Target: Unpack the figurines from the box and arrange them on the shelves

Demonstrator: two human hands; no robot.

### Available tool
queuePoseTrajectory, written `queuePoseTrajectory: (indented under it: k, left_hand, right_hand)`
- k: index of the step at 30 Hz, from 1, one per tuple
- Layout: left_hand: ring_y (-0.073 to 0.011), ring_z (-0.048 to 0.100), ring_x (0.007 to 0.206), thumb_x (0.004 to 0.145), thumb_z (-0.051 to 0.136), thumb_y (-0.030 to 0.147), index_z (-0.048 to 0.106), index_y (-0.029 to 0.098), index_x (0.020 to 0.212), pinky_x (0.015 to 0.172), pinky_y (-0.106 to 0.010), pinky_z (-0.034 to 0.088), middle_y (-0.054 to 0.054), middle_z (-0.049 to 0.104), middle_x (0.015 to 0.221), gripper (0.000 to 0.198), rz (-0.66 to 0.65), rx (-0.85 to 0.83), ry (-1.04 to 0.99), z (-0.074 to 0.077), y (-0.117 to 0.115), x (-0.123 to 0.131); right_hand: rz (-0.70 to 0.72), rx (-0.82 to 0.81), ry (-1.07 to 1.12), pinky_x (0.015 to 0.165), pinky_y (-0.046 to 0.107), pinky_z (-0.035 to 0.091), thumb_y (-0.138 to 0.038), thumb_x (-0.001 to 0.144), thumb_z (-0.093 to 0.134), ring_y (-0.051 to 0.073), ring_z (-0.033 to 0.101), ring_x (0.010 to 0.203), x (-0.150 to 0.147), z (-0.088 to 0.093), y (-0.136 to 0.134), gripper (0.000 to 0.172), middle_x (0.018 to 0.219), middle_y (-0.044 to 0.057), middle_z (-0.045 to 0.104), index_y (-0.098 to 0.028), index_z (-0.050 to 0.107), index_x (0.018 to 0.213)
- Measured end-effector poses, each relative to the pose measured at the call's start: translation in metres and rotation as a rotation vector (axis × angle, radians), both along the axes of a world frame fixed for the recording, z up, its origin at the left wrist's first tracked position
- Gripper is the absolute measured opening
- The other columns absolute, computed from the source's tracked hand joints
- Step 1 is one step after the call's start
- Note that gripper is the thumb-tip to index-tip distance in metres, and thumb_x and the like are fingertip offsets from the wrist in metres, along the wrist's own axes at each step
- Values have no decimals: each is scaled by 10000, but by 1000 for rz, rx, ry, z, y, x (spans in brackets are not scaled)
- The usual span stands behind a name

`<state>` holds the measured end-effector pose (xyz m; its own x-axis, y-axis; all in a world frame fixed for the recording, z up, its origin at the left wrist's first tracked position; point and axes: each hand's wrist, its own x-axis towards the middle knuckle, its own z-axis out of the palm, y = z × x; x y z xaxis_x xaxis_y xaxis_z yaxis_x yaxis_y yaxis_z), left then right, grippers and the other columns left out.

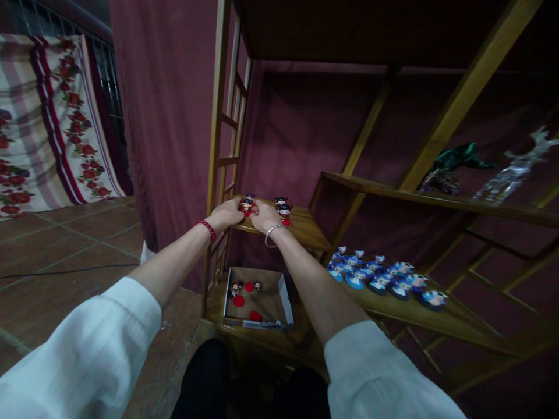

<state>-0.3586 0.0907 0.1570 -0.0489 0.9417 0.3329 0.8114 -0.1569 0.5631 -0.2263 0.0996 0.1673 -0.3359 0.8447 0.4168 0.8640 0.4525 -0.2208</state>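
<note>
My left hand (227, 213) and my right hand (264, 217) meet over the left end of a small wooden shelf (305, 228). Between them stands a small black-haired figurine (247, 205) on a red base, its sides pinched by the fingers of both hands. Another like it shows partly just behind. To the right of my right hand, a similar pair stands on the same shelf, the front figurine (285, 212) on a red disc. A red bead bracelet is on my left wrist, a silver bangle on my right.
Below, an open cardboard box (286, 299) holds several loose figurines and red discs. Blue-and-white figurines (379, 279) crowd a lower shelf at right. Above them stand a green ornament (463, 157) and a clear glass-like one (509, 169). A lattice side frame (217, 145) borders the shelf's left.
</note>
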Motion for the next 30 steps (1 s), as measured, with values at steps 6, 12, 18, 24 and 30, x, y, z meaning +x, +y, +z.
queuePoseTrajectory:
  k: [6,12,18,24,30]
  left_hand:
    - [-177,565,938,700,522,283,474,244,1148,789,-234,423,-13,618,1034,453,48,19,108,2,-10,0]
    - [-196,548,967,749,435,219,426,181,1186,834,-280,412,-65,595,1060,439,181,168,179,-4,-30,5]
    - [-177,524,947,746,384,121,539,144,1014,865,-282,395,-64,590,1000,311,221,415,131,-20,-47,7]
    - [-165,498,894,742,356,80,587,178,833,841,-294,392,-37,581,889,267,136,546,75,-32,-58,10]
    - [-167,464,903,747,357,74,585,180,824,842,-304,377,-31,575,874,262,95,605,63,-42,-69,16]
  right_hand:
    - [-4,16,36,781,259,427,-188,730,457,184,585,910,0,0,-3,336,969,42,647,-200,534,1057]
    - [-47,53,23,839,273,405,-147,746,442,189,569,950,2,-1,-11,358,996,73,634,-169,512,1097]
    - [-18,116,73,832,278,409,-126,754,408,194,583,908,8,-5,-20,364,953,74,644,-149,505,1104]
    - [46,139,153,824,260,415,-130,769,383,165,584,888,10,-11,-35,364,992,53,632,-156,490,1116]
    - [135,148,252,869,273,392,-116,782,345,148,549,947,14,-20,-56,369,1052,34,605,-171,489,1117]
